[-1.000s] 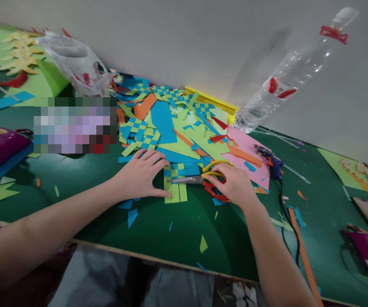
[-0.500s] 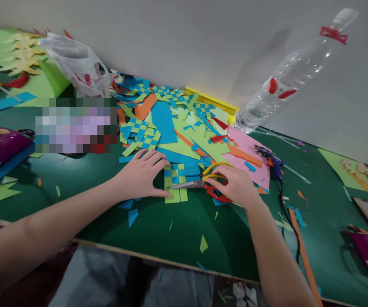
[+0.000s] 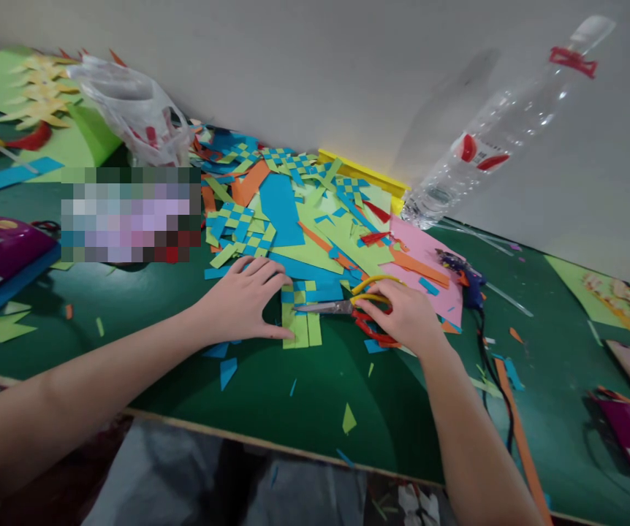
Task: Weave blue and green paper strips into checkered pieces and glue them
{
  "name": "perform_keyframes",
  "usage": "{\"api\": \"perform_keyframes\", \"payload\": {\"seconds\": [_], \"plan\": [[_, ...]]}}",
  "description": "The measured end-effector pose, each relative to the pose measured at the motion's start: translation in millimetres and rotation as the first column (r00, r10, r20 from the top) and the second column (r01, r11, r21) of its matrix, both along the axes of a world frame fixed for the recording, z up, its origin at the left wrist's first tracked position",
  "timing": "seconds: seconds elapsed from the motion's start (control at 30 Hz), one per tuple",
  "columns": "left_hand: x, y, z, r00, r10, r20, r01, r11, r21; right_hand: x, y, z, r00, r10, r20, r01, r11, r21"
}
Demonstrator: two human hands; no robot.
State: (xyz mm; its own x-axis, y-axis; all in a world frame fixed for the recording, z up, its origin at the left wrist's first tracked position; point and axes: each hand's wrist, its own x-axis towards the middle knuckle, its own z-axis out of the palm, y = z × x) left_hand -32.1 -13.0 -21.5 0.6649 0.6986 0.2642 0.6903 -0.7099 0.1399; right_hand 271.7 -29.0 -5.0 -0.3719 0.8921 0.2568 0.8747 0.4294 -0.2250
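A woven paper piece (image 3: 302, 332) of blue and light-green strips lies on the green table (image 3: 183, 394) in front of me, with green strip ends toward me and blue ends to the right. Beside its left edge my left hand (image 3: 252, 296) lies with fingers spread, the thumb touching the green strip's lower left edge. My right hand (image 3: 407, 310) is closed around scissors (image 3: 329, 307) with yellow and red handles. Their blades point left over the woven piece, and the tip is above the green strips.
Behind is a heap of paper strips and checkered pieces (image 3: 238, 219). A large plastic bottle (image 3: 504, 131) leans against the wall. A glue gun (image 3: 471, 281) lies on pink paper (image 3: 416, 252), its cord running down the right. Purple boxes (image 3: 5, 252) sit at both sides.
My right hand and the scissors have shifted slightly right and away from me, so the blade tip sits higher over the strips. The left hand has stayed in place.
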Motion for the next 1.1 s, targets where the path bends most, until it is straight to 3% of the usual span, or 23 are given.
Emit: {"api": "perform_keyframes", "payload": {"seconds": [0.43,0.67,1.1], "plan": [[-1,1,-2.0,0.999,0.007,-0.034,-0.007,1.0,0.004,5,-3,9.5,0.997,0.078,0.01,-0.078,0.997,-0.01],[-1,1,-1.7,0.999,0.011,-0.051,-0.011,1.0,0.006,-4,-1,-0.6,1.0,0.003,-0.011,-0.002,0.999,0.048],[-1,1,-2.2,0.999,0.008,-0.048,-0.008,1.0,0.013,-2,-4,8.5,0.997,0.076,0.02,-0.075,0.995,-0.061]]}}
